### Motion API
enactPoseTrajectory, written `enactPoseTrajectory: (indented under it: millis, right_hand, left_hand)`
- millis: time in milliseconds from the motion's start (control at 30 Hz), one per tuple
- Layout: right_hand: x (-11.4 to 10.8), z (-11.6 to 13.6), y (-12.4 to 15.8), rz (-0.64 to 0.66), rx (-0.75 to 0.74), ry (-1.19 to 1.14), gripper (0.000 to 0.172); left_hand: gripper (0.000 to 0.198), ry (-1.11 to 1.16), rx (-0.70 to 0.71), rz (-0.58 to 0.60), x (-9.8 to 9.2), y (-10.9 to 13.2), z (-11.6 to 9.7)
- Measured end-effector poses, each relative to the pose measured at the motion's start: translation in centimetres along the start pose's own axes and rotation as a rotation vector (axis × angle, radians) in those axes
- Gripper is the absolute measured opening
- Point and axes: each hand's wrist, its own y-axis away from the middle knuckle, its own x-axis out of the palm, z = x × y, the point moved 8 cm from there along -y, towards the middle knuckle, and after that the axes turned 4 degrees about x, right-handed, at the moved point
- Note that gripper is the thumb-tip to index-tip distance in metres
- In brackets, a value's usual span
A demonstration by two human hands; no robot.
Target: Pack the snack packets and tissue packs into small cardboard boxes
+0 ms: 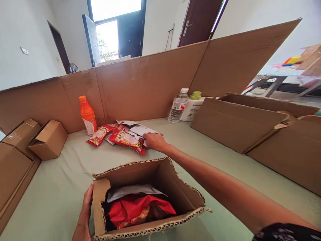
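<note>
A left hand (86,204) braces the open box (136,170), apparently steadying it, finger grip unclear, while fingers of the right hand (155,141) pinch a white packet (142,130).

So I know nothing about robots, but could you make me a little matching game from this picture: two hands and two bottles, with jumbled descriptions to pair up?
Column one
1. Leftmost bottle
2. Right hand
3. Bottle just beside the green-capped bottle
4. Left hand

Column two
A. Clear, with a white cap
B. Against the outside of the open box
C. Orange, cap included
D. At the right-hand end of the packet pile

Right pairs: 1-C, 2-D, 3-A, 4-B
</note>
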Motion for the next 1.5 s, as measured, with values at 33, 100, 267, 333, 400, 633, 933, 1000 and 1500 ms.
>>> enactPoseTrajectory:
  millis: [33,100,267,333,400,633,933,1000,1500]
  right_hand:
    - [0.4,-0.6,-0.4,0.011,0.027,0.029,0.036]
    - [0.9,-2.1,-0.7,0.025,0.076,0.081,0.036]
    - [1.4,-6.2,0.2,0.039,0.147,0.177,0.037]
    - [1.3,-7.1,0.7,0.028,0.143,0.194,0.035]
    - [0.9,-7.4,1.0,-0.003,0.125,0.194,0.032]
    - [-1.9,-6.5,3.4,-0.215,0.064,0.076,0.028]
    - [-7.3,-10.5,10.0,-0.313,0.167,-0.195,0.038]
    - [-7.7,-10.6,11.2,-0.249,0.115,-0.296,0.034]
    - [-7.8,-6.5,15.3,-0.065,-0.020,-0.488,0.035]
  left_hand:
    - [0.098,0.002,0.014,-0.003,0.0,0.0,-0.1]
    - [0.100,0.014,0.037,0.010,0.2,0.0,-0.1]
    - [0.093,0.051,0.033,0.029,0.4,-0.1,0.0]
    - [0.093,0.046,0.044,0.033,0.4,-0.1,0.0]
    - [0.095,0.024,0.057,0.034,0.4,-0.1,0.2]
    - [0.104,0.026,0.047,0.044,0.2,-0.3,0.9]
    - [0.093,0.043,0.126,-0.009,0.0,-0.3,-0.8]
    - [0.091,0.037,0.164,0.004,0.0,-0.4,-0.8]
    - [0.102,0.025,0.360,0.141,-0.2,-1.5,0.4]
